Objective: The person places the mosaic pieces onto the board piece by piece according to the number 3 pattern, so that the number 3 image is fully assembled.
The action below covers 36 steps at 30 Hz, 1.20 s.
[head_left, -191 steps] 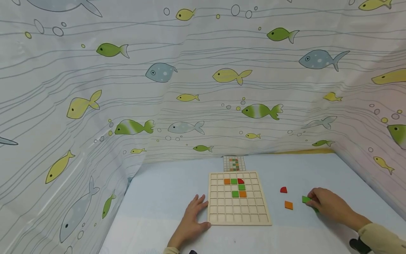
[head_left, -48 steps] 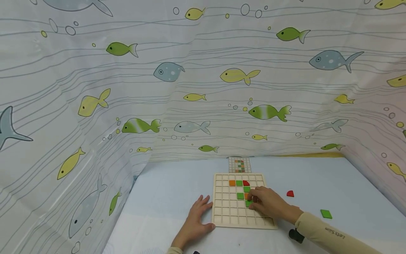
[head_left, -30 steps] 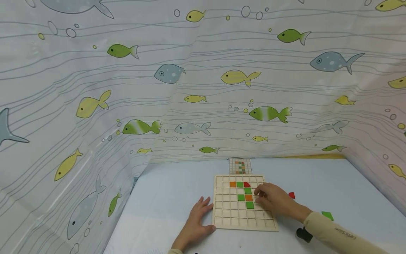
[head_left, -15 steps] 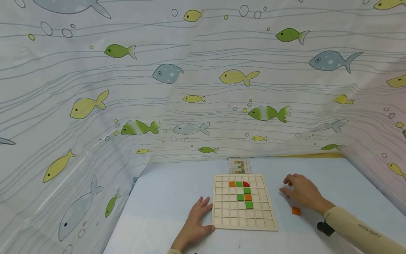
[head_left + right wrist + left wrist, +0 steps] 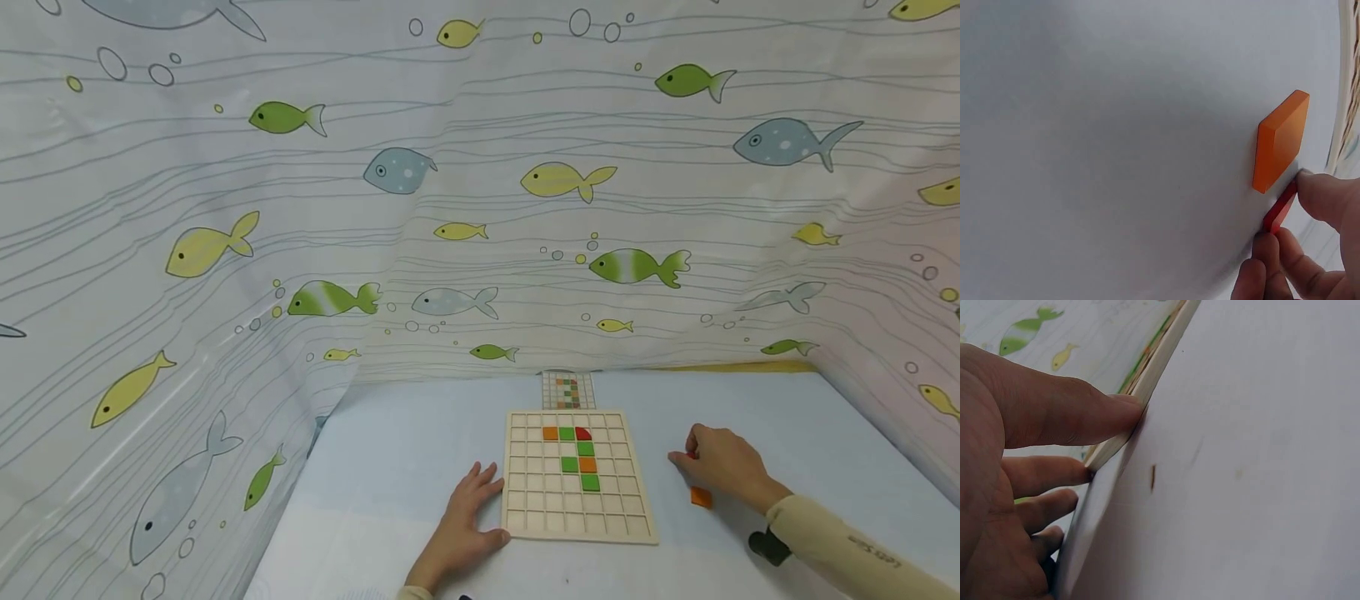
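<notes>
In the head view my left hand (image 5: 462, 529) lies at the left edge of the wooden grid board (image 5: 525, 525); the left wrist view shows thumb and fingertips touching the board's side (image 5: 1163, 362). Orange, green and red pieces sit in the board's upper middle, with a green square (image 5: 590, 482) lowest. Right of the board, my right hand (image 5: 726, 467) pinches a red piece (image 5: 1280, 208) between thumb and fingers, seen in the right wrist view. Beside it on the table lies an orange square (image 5: 1280, 142). The hand mostly hides the red piece in the head view.
Behind the board lies a small pattern card (image 5: 567, 390) with a grid and coloured cells. A fish-print curtain (image 5: 450, 267) stands around the table's back and sides. Under the right forearm is a black object (image 5: 769, 547), likely worn at the wrist.
The right hand has left the board and moved right, over to the red piece, and its fingers have closed on it. A green square now sits below the orange one on the board. The left hand stays.
</notes>
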Tool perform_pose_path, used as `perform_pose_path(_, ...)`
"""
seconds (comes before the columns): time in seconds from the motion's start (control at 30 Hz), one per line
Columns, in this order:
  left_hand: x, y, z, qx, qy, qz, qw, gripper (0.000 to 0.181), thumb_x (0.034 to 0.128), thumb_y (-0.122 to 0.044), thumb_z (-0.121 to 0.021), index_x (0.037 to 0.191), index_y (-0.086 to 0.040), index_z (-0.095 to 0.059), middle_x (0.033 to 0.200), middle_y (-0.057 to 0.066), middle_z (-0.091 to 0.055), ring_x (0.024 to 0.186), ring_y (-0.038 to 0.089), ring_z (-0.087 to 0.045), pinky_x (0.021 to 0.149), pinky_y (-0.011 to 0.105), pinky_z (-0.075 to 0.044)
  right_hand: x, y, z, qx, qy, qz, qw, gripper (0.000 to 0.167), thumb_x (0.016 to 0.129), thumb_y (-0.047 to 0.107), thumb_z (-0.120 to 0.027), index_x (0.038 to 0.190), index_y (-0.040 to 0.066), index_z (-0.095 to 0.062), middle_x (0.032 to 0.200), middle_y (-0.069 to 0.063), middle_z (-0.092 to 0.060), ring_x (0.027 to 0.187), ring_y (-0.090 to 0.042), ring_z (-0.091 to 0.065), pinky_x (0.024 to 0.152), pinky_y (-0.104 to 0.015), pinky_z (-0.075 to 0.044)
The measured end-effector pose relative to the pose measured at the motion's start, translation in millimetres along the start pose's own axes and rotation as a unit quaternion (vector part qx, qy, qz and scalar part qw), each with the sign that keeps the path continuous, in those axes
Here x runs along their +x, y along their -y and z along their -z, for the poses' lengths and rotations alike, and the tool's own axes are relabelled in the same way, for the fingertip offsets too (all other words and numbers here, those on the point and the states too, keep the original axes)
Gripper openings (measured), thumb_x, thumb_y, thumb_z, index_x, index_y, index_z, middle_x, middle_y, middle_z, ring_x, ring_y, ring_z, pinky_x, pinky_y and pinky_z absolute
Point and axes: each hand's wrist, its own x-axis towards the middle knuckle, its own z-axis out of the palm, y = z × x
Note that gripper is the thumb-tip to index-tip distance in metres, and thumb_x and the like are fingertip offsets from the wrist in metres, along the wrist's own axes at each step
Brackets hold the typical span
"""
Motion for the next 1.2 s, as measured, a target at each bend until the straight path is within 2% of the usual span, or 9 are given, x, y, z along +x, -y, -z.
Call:
perform_pose_path(0.17,0.7,-2.0,1.2,-0.005,0.001,0.002,1.0000,0.074,0.0733,-0.023,-0.083,0.142,-0.002,-0.063,0.165,0.019,-0.046,0.158,0.054,-0.026,0.124,0.079,-0.015,-0.4,0,0,0.029,-0.001,0.010,0.9995,0.028,0.092,0.027,-0.079,0.097,0.003,-0.067,0.078,-0.001,-0.068,0.066,-0.014,-0.058,0.057,-0.030,-0.048)
perform_pose_path(0.3,0.3,-2.7,1.0,-0.006,0.002,0.006,1.0000,0.075,0.0728,-0.023,-0.082,0.142,-0.002,-0.063,0.165,0.019,-0.046,0.158,0.054,-0.026,0.124,0.079,-0.016,-1.3,4,-1,0.063,-0.002,0.041,0.9972,0.019,0.088,0.009,-0.081,0.101,0.001,-0.070,0.089,-0.004,-0.073,0.074,-0.015,-0.063,0.063,-0.031,-0.055)
perform_pose_path(0.4,-0.5,-3.4,0.8,-0.005,0.002,0.006,1.0000,0.074,0.0726,-0.022,-0.082,0.142,-0.002,-0.064,0.165,0.019,-0.046,0.157,0.054,-0.026,0.124,0.079,-0.016,-3.0,7,-2,0.089,0.004,0.049,0.9949,0.022,0.083,-0.003,-0.080,0.102,0.001,-0.071,0.094,-0.004,-0.073,0.080,-0.017,-0.064,0.067,-0.031,-0.058)
perform_pose_path(0.47,-0.5,-3.7,1.0,-0.006,0.001,0.007,1.0000,0.075,0.0723,-0.022,-0.082,0.142,-0.002,-0.064,0.165,0.019,-0.046,0.157,0.054,-0.026,0.124,0.079,-0.016,-3.5,10,-1,0.098,0.003,0.050,0.9940,0.026,0.080,-0.004,-0.080,0.105,0.001,-0.072,0.098,-0.006,-0.073,0.084,-0.019,-0.065,0.070,-0.033,-0.060)
perform_pose_path(0.63,-0.6,-4.4,1.3,-0.009,0.000,0.008,0.9999,0.075,0.0718,-0.022,-0.082,0.141,-0.002,-0.064,0.165,0.019,-0.046,0.158,0.054,-0.025,0.124,0.079,-0.015,-5.2,12,3,0.066,-0.019,0.022,0.9974,0.034,0.083,0.017,-0.086,0.110,0.002,-0.072,0.102,-0.009,-0.073,0.088,-0.022,-0.065,0.074,-0.042,-0.060)
perform_pose_path(0.77,-0.4,-3.7,0.9,-0.006,0.001,0.008,1.0000,0.075,0.0718,-0.022,-0.083,0.142,-0.003,-0.064,0.165,0.019,-0.046,0.157,0.054,-0.026,0.124,0.079,-0.015,-8.1,9,6,0.034,-0.012,-0.015,0.9992,0.040,0.085,0.038,-0.083,0.101,0.004,-0.069,0.088,-0.004,-0.069,0.075,-0.019,-0.060,0.062,-0.036,-0.052)
perform_pose_path(0.9,-0.2,-3.0,0.7,-0.005,0.000,0.007,1.0000,0.075,0.0719,-0.023,-0.082,0.142,-0.003,-0.064,0.165,0.019,-0.046,0.158,0.053,-0.026,0.124,0.079,-0.015,-11.8,7,3,0.025,-0.007,-0.023,0.9994,0.045,0.087,0.049,-0.080,0.091,0.006,-0.066,0.075,0.000,-0.064,0.065,-0.016,-0.055,0.053,-0.030,-0.043)
perform_pose_path(1.0,-0.2,-3.2,0.8,-0.005,-0.002,0.004,1.0000,0.074,0.0720,-0.023,-0.082,0.141,-0.003,-0.064,0.164,0.019,-0.047,0.157,0.053,-0.027,0.124,0.078,-0.016,-13.5,7,-1,0.027,-0.013,-0.026,0.9992,0.046,0.088,0.051,-0.078,0.087,0.007,-0.064,0.070,0.001,-0.061,0.062,-0.015,-0.054,0.051,-0.029,-0.042)
perform_pose_path(1.2,-0.4,-5.6,2.5,-0.009,-0.002,0.000,1.0000,0.073,0.0729,-0.022,-0.082,0.141,-0.001,-0.064,0.164,0.020,-0.047,0.157,0.054,-0.027,0.123,0.079,-0.017,-12.3,12,-7,0.031,-0.031,-0.027,0.9987,0.036,0.088,0.040,-0.080,0.083,0.009,-0.062,0.069,0.001,-0.060,0.059,-0.015,-0.052,0.050,-0.028,-0.040)
